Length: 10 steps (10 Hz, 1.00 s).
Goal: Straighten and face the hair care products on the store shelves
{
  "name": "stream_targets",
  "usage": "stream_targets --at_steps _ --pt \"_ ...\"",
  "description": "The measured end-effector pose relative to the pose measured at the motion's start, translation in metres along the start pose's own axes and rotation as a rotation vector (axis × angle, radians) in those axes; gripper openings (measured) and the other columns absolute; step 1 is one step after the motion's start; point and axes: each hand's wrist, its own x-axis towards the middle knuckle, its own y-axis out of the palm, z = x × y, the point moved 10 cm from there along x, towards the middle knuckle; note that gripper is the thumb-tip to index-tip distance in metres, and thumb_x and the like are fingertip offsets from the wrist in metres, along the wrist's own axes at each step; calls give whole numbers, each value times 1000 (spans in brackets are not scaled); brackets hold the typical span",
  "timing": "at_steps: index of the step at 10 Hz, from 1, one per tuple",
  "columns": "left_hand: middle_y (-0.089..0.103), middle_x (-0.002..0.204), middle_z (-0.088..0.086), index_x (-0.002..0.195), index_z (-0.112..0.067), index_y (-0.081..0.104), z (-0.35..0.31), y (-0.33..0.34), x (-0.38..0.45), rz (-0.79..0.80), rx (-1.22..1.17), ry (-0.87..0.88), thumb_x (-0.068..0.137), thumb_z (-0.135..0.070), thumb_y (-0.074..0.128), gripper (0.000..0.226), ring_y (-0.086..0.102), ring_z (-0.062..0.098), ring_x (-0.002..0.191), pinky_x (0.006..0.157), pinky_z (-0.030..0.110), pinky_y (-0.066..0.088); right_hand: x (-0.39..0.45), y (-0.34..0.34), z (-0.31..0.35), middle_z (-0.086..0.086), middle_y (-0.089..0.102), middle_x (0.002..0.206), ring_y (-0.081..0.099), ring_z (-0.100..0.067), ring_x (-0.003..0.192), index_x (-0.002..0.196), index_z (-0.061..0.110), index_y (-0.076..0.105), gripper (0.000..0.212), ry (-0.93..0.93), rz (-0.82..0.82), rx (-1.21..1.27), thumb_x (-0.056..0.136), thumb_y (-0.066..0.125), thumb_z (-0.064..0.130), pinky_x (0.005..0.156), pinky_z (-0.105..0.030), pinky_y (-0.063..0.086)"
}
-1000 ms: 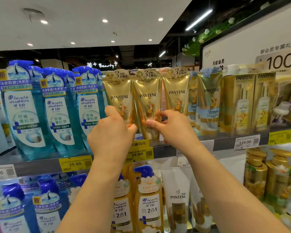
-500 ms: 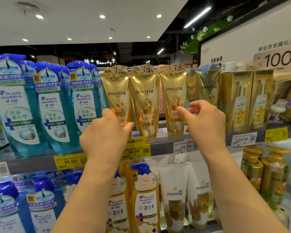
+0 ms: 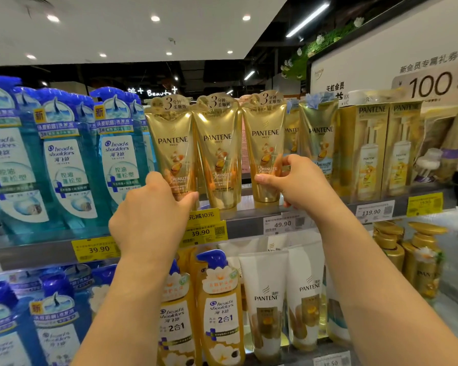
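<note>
Two hands (image 3: 154, 215) (image 3: 299, 183) grip two of three gold tubes (image 3: 218, 154).

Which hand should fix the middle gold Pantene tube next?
Probably the left hand. It rests at the foot of the left gold tube, right beside the middle gold tube, and looks free to shift. The right hand is pinching the right gold tube.
</note>
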Motion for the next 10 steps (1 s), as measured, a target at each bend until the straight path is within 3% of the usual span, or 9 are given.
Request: stream_targets --at_steps 2,5,6,7,8,9,10 --pt "49 71 0 90 -20 50 1 -2 -3 1 -16 -2 78 -72 64 54 46 23 66 51 31 33 4 4 1 -2 71 92 59 -11 52 116 22 55 46 6 66 27 83 77 46 39 -18 46" --pt "43 65 -3 87 -21 49 1 -1 -5 -13 -19 -5 79 -71 63 53 45 23 64 47 24 24 9 9 1 -2 74 84 49 -2 34 107 23 56 39 -21 121 36 84 76 48 41 -21 46" --pt "48 68 0 86 -21 49 1 1 -5 -16 -18 -6 78 -73 63 54 47 25 65 50 30 35 10 10 0 -1 74 80 49 -1 33 105 24 56 37 -34 121 45 85 75 48 40 -19 45" --pt "45 66 -1 83 -22 47 2 -2 -7 -28 -17 -15 78 -73 62 54 47 26 66 52 31 38 9 11 -1 -1 73 87 51 -2 35 112 24 55 42 -35 128 45 84 75 49 41 -19 47" --pt "40 62 -4 81 -22 47 3 -8 -8 -54 -42 -18 78 -69 66 51 45 25 64 48 25 28 7 11 0 0 69 100 54 -3 37 119 23 55 47 -36 139 57 85 75 48 42 -19 48" --pt "43 67 -4 85 -21 46 2 -18 -13 -91 -86 -17 78 -65 69 50 45 23 67 48 24 27 2 8 2 1 70 98 57 -4 39 120 23 56 47 -40 136 81 85 75 47 42 -17 48" --pt "50 88 1 92 -23 43 -5 -22 -18 -105 -161 0 77 -63 70 50 47 23 74 56 33 37 -10 -1 7 8 69 99 63 -6 43 135 25 53 58 -78 70 94 86 74 48 42 -15 48"
